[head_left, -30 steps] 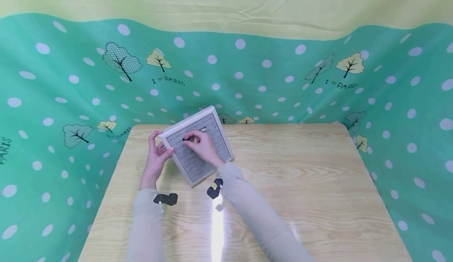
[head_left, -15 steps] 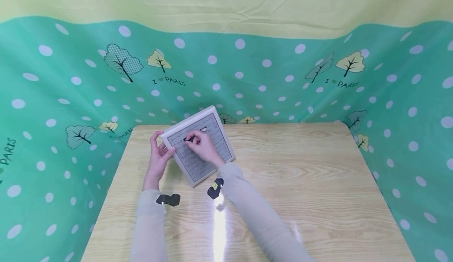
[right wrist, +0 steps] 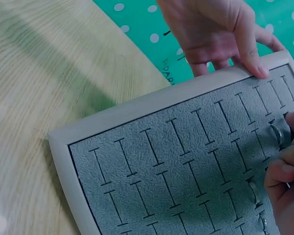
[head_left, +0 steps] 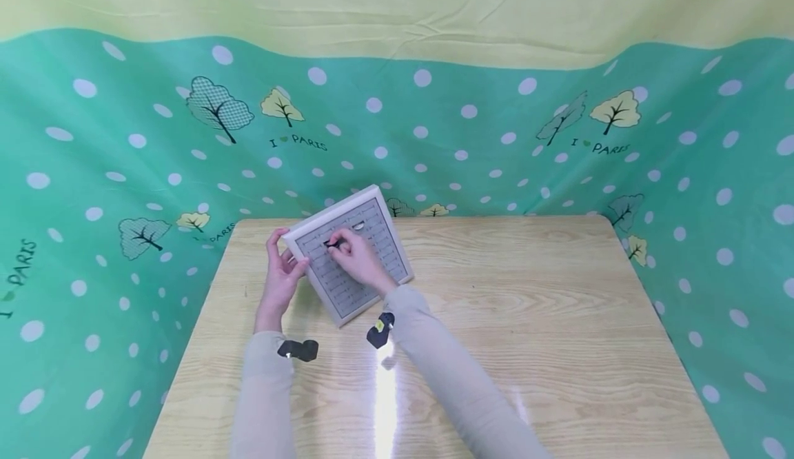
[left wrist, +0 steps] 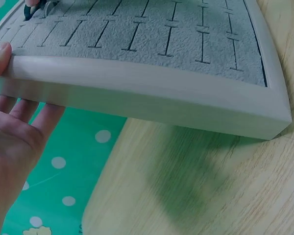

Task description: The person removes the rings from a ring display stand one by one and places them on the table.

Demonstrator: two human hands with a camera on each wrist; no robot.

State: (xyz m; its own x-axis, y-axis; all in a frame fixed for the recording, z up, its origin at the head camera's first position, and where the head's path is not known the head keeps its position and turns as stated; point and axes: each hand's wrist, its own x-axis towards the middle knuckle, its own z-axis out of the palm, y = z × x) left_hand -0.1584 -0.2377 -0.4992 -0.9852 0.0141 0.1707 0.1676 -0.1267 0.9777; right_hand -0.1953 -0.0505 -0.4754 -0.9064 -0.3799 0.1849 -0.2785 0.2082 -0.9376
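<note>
A ring display tray (head_left: 331, 216) with a pale frame and grey slotted padding is tilted up, its lower corner low over the table. My left hand (head_left: 281, 281) grips its left corner, thumb on the front of the frame and fingers behind, as the left wrist view shows. My right hand (head_left: 360, 258) is over the upper left slots, thumb and fingertips pinching a small dark thing (left wrist: 28, 11); its kind I cannot tell, as the fingers cover most of it. Beside those fingers a silver ring (right wrist: 278, 134) stands in a slot. Another ring (right wrist: 255, 193) sits farther down the padding.
The tray is over the left part of the wooden table (head_left: 527, 307). A green dotted cloth (head_left: 434, 149) hangs right behind the table's back edge and along both sides. A bright light streak (head_left: 385, 404) reflects on the tabletop near the front.
Both hands and the tray keep nearly the same place, with a slight shift to the right in the head view as the whole view shifts. The right fingers stay at the same slots.
</note>
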